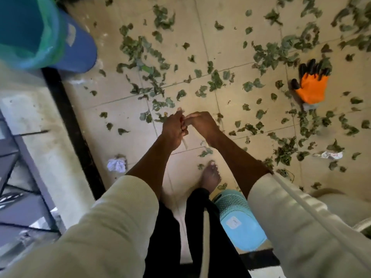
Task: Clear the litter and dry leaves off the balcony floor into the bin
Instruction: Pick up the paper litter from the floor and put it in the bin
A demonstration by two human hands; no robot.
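Meanwhile, my left hand (174, 128) pinches thin pale strip (184, 142), right hand (200, 121) touching it; dry leaves (140, 51) likely light, brittle — best scooped in bunches.

Tiled floor (230, 37) strewn with litter

Dry leaves (140, 49) lie scattered over the upper and right frame; an orange glove (310, 87) at right, crumpled paper (117, 165) at lower left, another scrap (329, 155) at right, a blue bin (76, 49) upper left, a bare foot (209, 177) near centre.
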